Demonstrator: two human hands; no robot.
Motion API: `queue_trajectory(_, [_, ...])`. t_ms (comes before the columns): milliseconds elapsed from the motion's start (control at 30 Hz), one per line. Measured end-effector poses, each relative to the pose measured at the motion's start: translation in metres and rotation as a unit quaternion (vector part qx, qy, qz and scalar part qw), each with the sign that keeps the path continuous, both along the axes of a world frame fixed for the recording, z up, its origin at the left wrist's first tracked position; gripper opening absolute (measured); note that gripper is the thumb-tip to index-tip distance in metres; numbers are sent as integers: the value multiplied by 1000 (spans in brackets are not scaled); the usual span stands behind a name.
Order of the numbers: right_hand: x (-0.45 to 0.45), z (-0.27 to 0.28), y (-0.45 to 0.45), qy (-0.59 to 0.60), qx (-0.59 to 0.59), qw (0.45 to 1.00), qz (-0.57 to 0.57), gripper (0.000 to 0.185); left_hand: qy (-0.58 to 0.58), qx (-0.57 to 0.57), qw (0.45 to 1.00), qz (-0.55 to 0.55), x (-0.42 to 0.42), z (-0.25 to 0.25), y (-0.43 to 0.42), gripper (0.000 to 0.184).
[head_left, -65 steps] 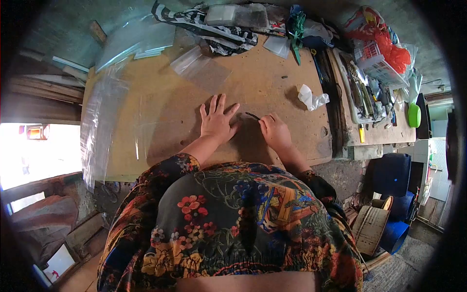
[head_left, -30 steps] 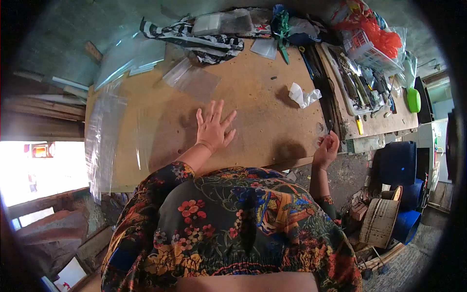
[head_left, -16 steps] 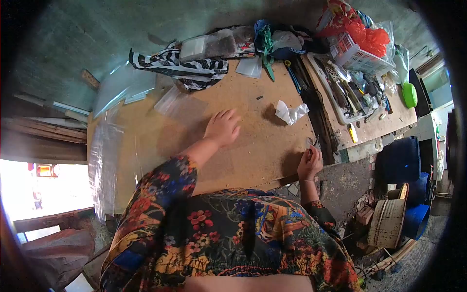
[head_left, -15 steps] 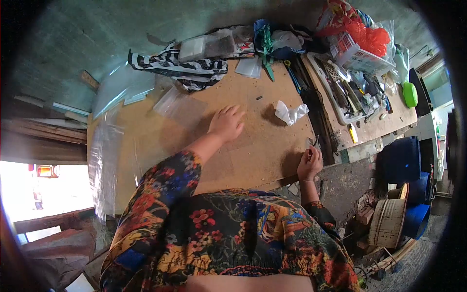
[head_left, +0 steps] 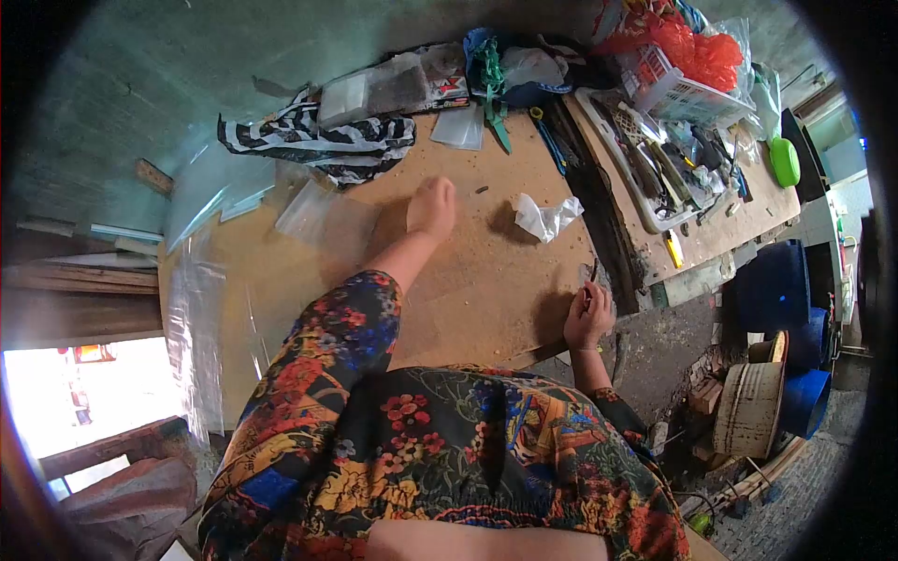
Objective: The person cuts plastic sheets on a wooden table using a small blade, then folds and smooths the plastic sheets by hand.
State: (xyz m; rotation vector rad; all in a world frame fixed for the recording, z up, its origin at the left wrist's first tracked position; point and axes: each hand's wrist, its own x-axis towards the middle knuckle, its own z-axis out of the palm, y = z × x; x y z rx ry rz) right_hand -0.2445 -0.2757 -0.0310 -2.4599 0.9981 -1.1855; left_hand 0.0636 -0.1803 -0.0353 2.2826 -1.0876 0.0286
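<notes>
My left hand (head_left: 433,210) is over the middle of the wooden board (head_left: 468,318), turned on its edge. Motion smears its fingers, so I cannot tell whether they hold anything. A small dark piece (head_left: 482,190) lies just right of it, and clear plastic bags (head_left: 309,213) lie to its left. At the board's right edge, my right hand (head_left: 589,318) is closed around a thin dark stick-like tool (head_left: 594,271), whose tip points away from me. Beyond that hand sits a crumpled white paper (head_left: 547,220).
A tray of tools (head_left: 655,173), a white basket (head_left: 664,84) with red plastic bags and a yellow cutter (head_left: 673,249) are at the right. Green-handled scissors (head_left: 496,126) and a striped black-and-white bag (head_left: 318,140) lie at the back. Blue barrels (head_left: 772,285) stand on the right.
My left hand has lifted from lying flat and turned onto its edge, moving slightly away from me. My right hand keeps its grip. The whole view has shifted a little.
</notes>
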Motion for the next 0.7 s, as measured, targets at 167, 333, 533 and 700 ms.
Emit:
queue_trajectory(167, [0, -3, 1, -20, -4, 1000, 4, 17, 510, -280, 808, 88, 33, 62, 33, 11])
queue_trajectory(333, [-5, -14, -3, 26, -2, 999, -25, 19, 638, -319, 701, 32, 33, 108, 128, 20])
queue_trajectory(533, [-4, -13, -2, 34, 0, 999, -30, 20, 625, -350, 696, 54, 25, 122, 226, 17])
queue_trajectory(700, [-4, -19, -7, 47, -58, 997, -34, 20, 533, -235, 782, 223, 12, 105, 301, 12])
